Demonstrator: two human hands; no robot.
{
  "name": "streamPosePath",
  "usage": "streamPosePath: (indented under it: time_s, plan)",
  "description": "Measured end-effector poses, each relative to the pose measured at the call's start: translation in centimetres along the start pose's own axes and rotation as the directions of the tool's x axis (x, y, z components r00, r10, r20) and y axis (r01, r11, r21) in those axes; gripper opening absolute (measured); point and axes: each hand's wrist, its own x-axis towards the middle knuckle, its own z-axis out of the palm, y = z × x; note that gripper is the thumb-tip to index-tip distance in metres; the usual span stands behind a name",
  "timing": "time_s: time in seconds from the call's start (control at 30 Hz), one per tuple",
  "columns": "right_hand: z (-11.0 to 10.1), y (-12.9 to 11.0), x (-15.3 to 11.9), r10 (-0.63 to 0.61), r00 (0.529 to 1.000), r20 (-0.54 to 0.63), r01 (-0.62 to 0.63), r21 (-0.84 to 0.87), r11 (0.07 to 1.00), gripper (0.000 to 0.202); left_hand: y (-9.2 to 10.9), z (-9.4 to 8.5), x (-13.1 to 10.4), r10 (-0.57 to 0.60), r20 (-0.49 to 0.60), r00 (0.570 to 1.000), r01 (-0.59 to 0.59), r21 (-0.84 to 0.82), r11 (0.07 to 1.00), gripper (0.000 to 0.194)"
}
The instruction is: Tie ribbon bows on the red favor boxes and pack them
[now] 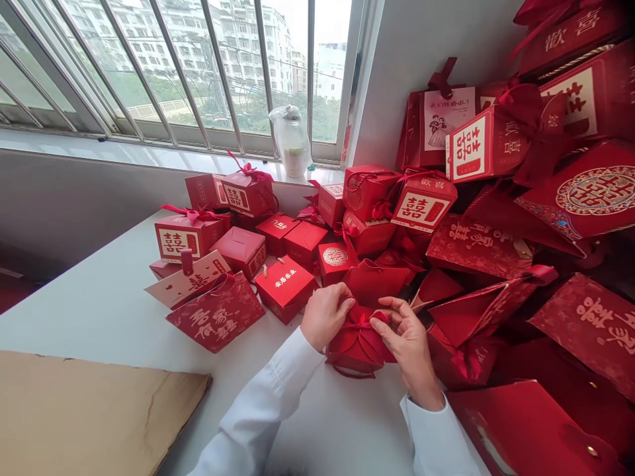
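Ribbon (361, 322) in bright red is gathered on top of a small red gift box (354, 357), which sits on the white table (119, 297) between the person's two hands. The box lies just right of the left hand (325, 317) and just left of the right hand (409, 344), its body a little nearer than the fingertips. The left hand has thumb and fingers pinched together on the ribbon's left part, though the bit between them is mostly hidden. The right hand grips a red loop at the ribbon's right side between thumb and forefinger, its other fingers curled loosely. A dark red cord handle (354, 374) curves out at the box's near side.

Just beyond the hands stands an open red bag (374, 281). Farther left is a red box with white lettering (286, 284), and left of the hands a patterned red bag (216, 316) leans over. Red bags and boxes pile up on the right. Near left lies a cardboard sheet (94, 413); far off, a bagged cup (294, 149) stands on the windowsill (238, 168).
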Motion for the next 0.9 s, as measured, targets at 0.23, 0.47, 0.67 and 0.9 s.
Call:
streamPosePath:
  time_s: [0.23,0.47,0.67,0.9]
  plan:
    - [-0.1,0.2,0.3,-0.044,0.999,-0.003,0.044,-0.092,0.995,0.038,0.7,0.0,-0.9,0.008,-0.015,1.0,-0.004,0.231,0.973,0.014]
    - [0.5,0.6,0.3,-0.059,0.994,-0.088,0.053,-0.062,0.997,0.045,0.4,-0.3,-0.3,-0.032,0.022,0.999,0.029,0.106,0.994,0.019]
    - [1.2,0.8,-0.1,-0.078,0.984,-0.162,0.075,-0.025,0.997,0.048,0.4,-0.2,0.0,-0.067,0.011,0.998,0.066,0.078,0.995,0.02]
    - [1.6,0.5,-0.6,-0.059,0.979,-0.193,0.069,0.047,0.997,0.048,0.5,-0.3,-0.2,-0.082,0.012,0.997,0.082,0.059,0.995,0.022]
